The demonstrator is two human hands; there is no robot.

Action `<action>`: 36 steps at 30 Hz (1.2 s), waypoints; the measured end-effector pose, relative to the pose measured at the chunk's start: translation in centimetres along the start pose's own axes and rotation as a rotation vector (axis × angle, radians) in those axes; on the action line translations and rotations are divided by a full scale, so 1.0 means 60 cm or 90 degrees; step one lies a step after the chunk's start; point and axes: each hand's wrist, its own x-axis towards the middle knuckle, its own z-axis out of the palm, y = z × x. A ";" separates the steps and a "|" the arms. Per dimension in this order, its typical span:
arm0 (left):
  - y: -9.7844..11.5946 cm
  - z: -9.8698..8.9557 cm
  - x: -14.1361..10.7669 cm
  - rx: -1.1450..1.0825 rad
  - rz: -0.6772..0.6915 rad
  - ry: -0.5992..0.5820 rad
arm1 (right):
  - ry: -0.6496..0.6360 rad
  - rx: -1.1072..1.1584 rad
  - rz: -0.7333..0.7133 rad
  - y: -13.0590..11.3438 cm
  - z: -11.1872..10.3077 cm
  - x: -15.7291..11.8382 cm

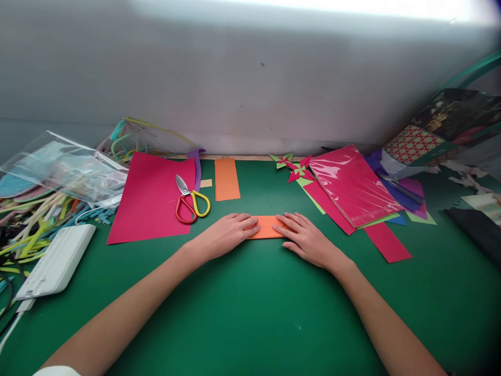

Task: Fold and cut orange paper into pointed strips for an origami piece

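Observation:
A folded strip of orange paper (266, 227) lies crosswise on the green table, a crease running along its length. My left hand (231, 233) rests on its left end, fingers extended and pressed down flat. On the right end lies my right hand (307, 237), its fingers spread over the paper and its thumb apart on the table. The paper's two ends are hidden under my fingers. Beyond my left hand is a second piece of orange paper (227, 179). Scissors (190, 201) with one red and one yellow handle lie partly on a red sheet (151, 203).
Folded red-and-green paper stars (299, 170) sit near the wall. To the right, a glossy plastic-wrapped red paper pack (354, 185) lies over loose strips. On the left are a white power bank (58, 258) with a cable, pipe cleaners (37, 224) and a clear plastic bag (66, 167).

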 end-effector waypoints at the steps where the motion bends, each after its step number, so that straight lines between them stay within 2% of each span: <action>1: 0.000 -0.001 0.000 0.003 0.001 -0.002 | -0.005 0.004 0.000 0.000 0.000 -0.001; 16: -0.005 -0.005 0.000 0.014 0.020 -0.017 | -0.015 0.006 -0.018 0.010 0.001 -0.004; 23: -0.006 0.001 -0.003 -0.017 0.013 0.011 | -0.001 0.009 -0.026 0.012 0.000 -0.004; 29: -0.004 -0.003 -0.002 -0.008 0.015 -0.004 | -0.005 0.005 -0.027 0.012 0.000 -0.004; 36: -0.004 0.002 -0.004 -0.025 0.008 0.013 | 0.006 0.005 -0.028 0.013 0.002 -0.005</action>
